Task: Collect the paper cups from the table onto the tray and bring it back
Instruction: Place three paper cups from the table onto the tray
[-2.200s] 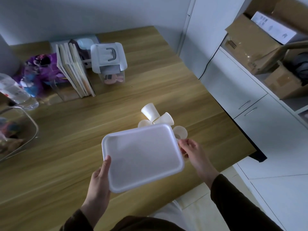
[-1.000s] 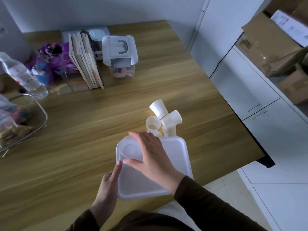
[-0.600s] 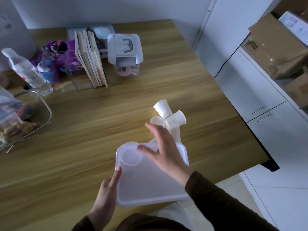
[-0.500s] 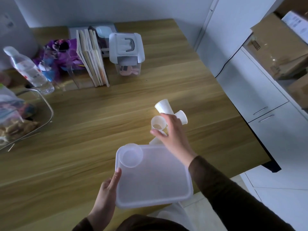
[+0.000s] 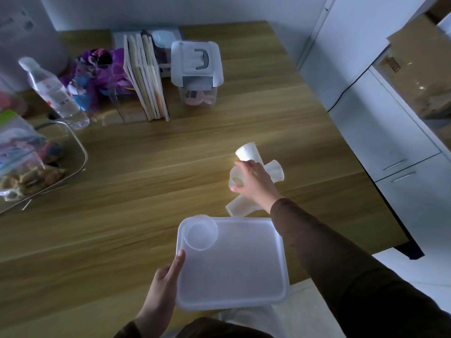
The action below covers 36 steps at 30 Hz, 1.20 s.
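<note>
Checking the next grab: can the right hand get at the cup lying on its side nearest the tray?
Probably yes. The right hand is at the upright cup, and the lying cup sits just under its wrist, open toward the tray. Only the forearm overhangs it; nothing else blocks.

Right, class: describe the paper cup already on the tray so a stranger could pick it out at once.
Start at the white tray held over the near edge of the wooden table. In its far left corner stands one paper cup, upright, mouth up. Unlike the cups clustered on the table beyond, it stands alone on the tray.
</note>
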Each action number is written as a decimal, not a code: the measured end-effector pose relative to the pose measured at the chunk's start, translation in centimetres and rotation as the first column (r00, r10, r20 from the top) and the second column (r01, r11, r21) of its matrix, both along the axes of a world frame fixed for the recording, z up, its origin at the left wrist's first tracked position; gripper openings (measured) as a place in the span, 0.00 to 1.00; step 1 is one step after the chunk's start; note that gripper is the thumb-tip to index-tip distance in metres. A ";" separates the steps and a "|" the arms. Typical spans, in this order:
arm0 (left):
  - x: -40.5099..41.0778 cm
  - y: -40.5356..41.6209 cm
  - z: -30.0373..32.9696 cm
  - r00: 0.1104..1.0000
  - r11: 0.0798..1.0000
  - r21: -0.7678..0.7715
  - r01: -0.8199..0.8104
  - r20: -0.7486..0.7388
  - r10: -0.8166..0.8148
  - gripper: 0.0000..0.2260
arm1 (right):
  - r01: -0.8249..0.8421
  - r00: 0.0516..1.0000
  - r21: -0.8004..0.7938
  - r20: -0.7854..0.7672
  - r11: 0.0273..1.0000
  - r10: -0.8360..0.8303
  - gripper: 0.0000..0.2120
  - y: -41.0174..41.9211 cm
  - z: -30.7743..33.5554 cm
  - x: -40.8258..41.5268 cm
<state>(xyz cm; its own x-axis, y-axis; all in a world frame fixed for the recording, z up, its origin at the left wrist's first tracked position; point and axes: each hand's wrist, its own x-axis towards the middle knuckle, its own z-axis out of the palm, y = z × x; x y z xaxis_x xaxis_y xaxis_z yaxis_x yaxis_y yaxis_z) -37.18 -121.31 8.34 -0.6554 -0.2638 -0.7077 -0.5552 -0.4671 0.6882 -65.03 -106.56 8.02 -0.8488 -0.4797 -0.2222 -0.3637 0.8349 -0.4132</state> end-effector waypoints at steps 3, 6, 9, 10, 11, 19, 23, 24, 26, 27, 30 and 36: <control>-0.1 0.2 0.1 1.000 1.000 0.002 0.010 -0.006 -0.010 0.26 | 0.044 0.998 -0.180 -0.033 0.983 -0.051 0.35 0.7 2.4 0.8; -0.5 0.4 0.3 1.000 1.000 -0.007 0.023 -0.018 -0.023 0.25 | 0.049 0.998 -0.350 -0.026 0.936 -0.062 0.34 1.9 6.7 3.0; -0.8 0.6 0.3 0.999 0.999 0.000 0.034 -0.031 -0.034 0.26 | -0.003 1.000 -0.426 0.005 0.905 0.005 0.33 3.3 10.8 6.3; -0.9 0.7 0.3 0.999 0.999 -0.001 0.044 -0.032 -0.044 0.27 | -0.035 0.999 -0.440 0.000 0.897 0.039 0.34 3.7 11.9 7.5; -1.0 0.8 0.2 0.998 0.998 -0.006 0.055 -0.033 -0.055 0.27 | -0.075 0.997 -0.450 -0.018 0.890 0.075 0.34 3.9 12.7 8.6; -1.9 1.7 -0.3 0.991 0.991 -0.044 0.129 -0.037 -0.130 0.29 | -0.300 0.951 -0.380 -0.184 0.875 0.247 0.36 3.2 13.3 13.2; -1.7 1.5 -0.7 0.990 0.990 -0.058 0.128 -0.050 -0.130 0.31 | -0.357 0.932 -0.288 -0.169 0.889 0.319 0.38 2.4 10.8 13.6; -1.6 1.5 -0.8 0.990 0.991 -0.059 0.123 -0.054 -0.126 0.31 | -0.361 0.931 -0.274 -0.166 0.891 0.326 0.38 2.2 10.3 13.7; -1.5 1.3 -1.0 0.990 0.990 -0.065 0.126 -0.057 -0.130 0.32 | -0.372 0.926 -0.248 -0.172 0.894 0.337 0.40 1.9 9.4 13.8; -1.4 1.3 -1.1 0.989 0.989 -0.068 0.132 -0.058 -0.136 0.32 | -0.370 0.926 -0.241 -0.171 0.897 0.337 0.42 1.8 9.0 14.0; -1.2 0.9 -1.1 0.990 0.991 -0.057 0.125 -0.052 -0.128 0.30 | -0.227 0.974 -0.369 -0.079 0.901 0.213 0.42 1.9 8.2 14.2; -0.8 -0.2 -1.5 0.994 0.995 -0.005 0.102 -0.038 -0.102 0.27 | 0.755 0.645 -0.432 0.625 0.493 -0.441 0.29 3.5 5.8 10.4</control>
